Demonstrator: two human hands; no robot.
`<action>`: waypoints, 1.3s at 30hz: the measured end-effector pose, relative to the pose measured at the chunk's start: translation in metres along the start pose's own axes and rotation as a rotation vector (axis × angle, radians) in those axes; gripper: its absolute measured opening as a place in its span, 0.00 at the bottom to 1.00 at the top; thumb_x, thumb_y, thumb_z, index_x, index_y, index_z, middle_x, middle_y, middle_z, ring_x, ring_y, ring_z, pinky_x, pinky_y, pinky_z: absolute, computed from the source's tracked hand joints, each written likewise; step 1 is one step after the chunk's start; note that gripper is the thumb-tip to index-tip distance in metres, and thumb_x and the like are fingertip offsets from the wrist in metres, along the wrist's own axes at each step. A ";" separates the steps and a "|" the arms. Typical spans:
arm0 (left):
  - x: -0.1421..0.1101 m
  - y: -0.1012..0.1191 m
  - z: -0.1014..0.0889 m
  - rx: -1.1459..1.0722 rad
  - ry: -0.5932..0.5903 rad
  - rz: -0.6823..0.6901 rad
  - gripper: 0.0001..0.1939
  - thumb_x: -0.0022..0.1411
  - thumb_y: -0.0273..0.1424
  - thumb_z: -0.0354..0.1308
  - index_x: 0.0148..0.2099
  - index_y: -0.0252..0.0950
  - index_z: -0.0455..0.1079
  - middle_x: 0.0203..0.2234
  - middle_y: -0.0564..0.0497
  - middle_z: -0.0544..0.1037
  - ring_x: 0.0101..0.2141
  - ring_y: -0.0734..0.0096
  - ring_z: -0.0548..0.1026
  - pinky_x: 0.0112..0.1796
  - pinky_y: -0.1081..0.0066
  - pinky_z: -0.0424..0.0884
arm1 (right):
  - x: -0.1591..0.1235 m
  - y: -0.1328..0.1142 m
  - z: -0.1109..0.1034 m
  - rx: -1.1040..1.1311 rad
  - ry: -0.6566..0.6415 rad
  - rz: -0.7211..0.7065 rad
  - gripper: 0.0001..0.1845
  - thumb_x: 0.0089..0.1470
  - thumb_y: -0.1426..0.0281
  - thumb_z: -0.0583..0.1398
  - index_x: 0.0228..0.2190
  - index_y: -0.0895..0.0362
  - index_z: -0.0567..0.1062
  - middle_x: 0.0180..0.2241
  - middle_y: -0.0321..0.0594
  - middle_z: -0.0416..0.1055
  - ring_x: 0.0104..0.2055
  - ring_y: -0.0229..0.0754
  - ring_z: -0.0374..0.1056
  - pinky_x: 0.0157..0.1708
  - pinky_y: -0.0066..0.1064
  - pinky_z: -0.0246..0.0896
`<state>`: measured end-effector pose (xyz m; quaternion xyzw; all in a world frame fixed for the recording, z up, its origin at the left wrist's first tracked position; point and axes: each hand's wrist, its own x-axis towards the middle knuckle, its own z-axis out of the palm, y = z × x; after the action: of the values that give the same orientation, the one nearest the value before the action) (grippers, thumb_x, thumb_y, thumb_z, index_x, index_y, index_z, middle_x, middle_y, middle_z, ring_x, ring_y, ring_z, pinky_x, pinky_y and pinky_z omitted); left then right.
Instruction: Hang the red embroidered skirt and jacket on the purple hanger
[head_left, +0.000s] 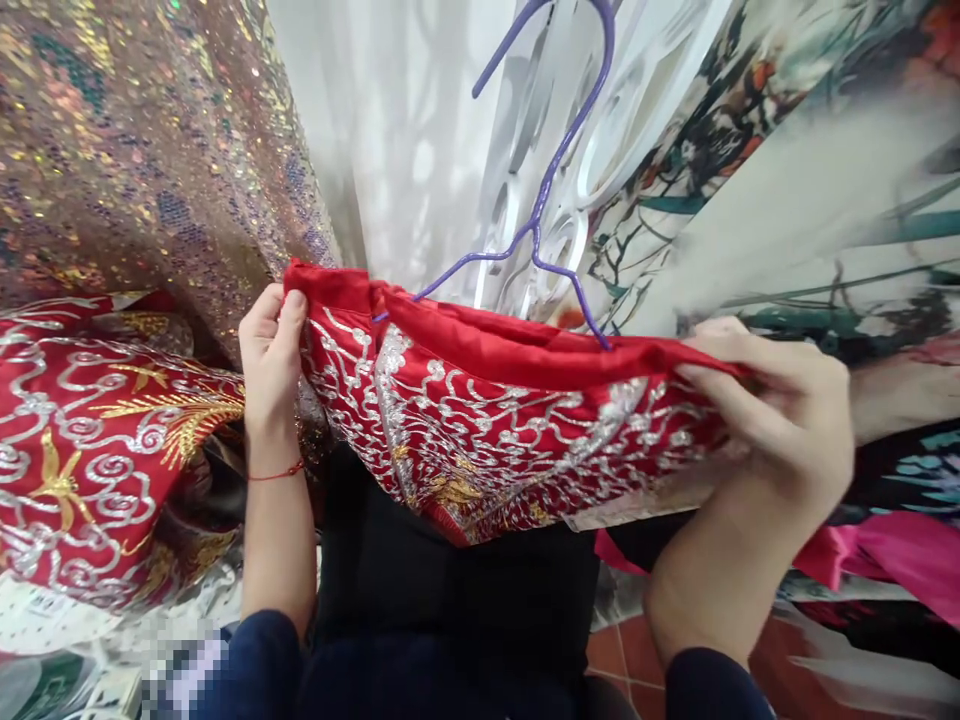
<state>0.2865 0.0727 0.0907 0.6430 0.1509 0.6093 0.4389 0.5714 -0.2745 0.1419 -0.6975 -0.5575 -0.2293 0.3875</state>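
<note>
A red garment point(495, 420) with silver and gold embroidery is stretched out level in front of me. A purple wire hanger point(551, 180) rises from its top edge, its lower ends tucked inside the cloth. My left hand point(271, 355) pinches the garment's left end, a thin red string around that wrist. At the garment's right end, the fingers of my right hand point(772, 420) are closed on the top edge. Both forearms come out of dark blue sleeves.
More red embroidered cloth point(82, 440) lies at the left under a sequined gold fabric point(142, 140). A sheer white curtain point(397, 120) hangs behind. Floral printed fabric point(810, 150) fills the right, with pink cloth point(892, 560) below it. Black fabric point(450, 590) sits beneath the garment.
</note>
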 end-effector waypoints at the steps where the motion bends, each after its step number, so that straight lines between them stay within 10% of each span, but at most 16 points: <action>1: 0.003 0.003 0.001 0.028 -0.048 -0.008 0.20 0.61 0.50 0.64 0.33 0.37 0.73 0.24 0.54 0.66 0.25 0.76 0.60 0.29 0.72 0.61 | 0.008 -0.006 0.003 0.005 -0.002 -0.030 0.09 0.59 0.61 0.61 0.31 0.49 0.81 0.24 0.37 0.73 0.28 0.41 0.65 0.33 0.38 0.61; 7: 0.020 -0.010 0.017 0.181 -0.069 0.071 0.27 0.63 0.56 0.58 0.27 0.38 0.67 0.22 0.55 0.62 0.24 0.73 0.59 0.28 0.69 0.61 | 0.020 -0.015 0.041 -0.422 0.388 -0.301 0.11 0.61 0.67 0.57 0.33 0.53 0.80 0.18 0.31 0.66 0.20 0.35 0.52 0.34 0.37 0.50; 14: 0.025 -0.040 0.017 0.097 0.049 -0.068 0.28 0.66 0.57 0.52 0.26 0.39 0.60 0.21 0.55 0.62 0.23 0.73 0.61 0.30 0.69 0.66 | 0.002 -0.013 0.066 -0.512 0.279 -0.172 0.16 0.65 0.62 0.53 0.37 0.54 0.79 0.26 0.38 0.68 0.30 0.41 0.63 0.40 0.38 0.53; 22: -0.042 -0.011 0.043 0.532 0.385 0.229 0.17 0.65 0.40 0.61 0.51 0.37 0.66 0.51 0.42 0.71 0.55 0.60 0.69 0.57 0.59 0.64 | 0.004 -0.025 0.087 -0.553 0.538 -0.337 0.08 0.61 0.65 0.61 0.37 0.56 0.77 0.33 0.43 0.74 0.36 0.43 0.69 0.41 0.39 0.56; 29: -0.072 -0.020 0.053 0.466 0.034 -0.054 0.15 0.63 0.42 0.63 0.43 0.38 0.66 0.33 0.52 0.76 0.31 0.73 0.74 0.32 0.72 0.69 | 0.018 -0.049 0.111 -0.456 0.588 -0.433 0.06 0.60 0.65 0.60 0.34 0.53 0.76 0.32 0.42 0.72 0.38 0.44 0.67 0.41 0.41 0.58; 39: -0.060 -0.016 0.038 0.415 -0.110 -0.121 0.07 0.65 0.37 0.56 0.38 0.39 0.65 0.29 0.53 0.75 0.27 0.74 0.72 0.30 0.72 0.66 | 0.042 -0.132 0.184 -0.329 -0.117 -0.662 0.14 0.69 0.73 0.51 0.44 0.56 0.77 0.35 0.43 0.75 0.38 0.42 0.67 0.36 0.36 0.55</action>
<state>0.3142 0.0237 0.0446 0.7415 0.2874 0.5017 0.3405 0.4357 -0.0923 0.1012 -0.5444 -0.7297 -0.3884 0.1425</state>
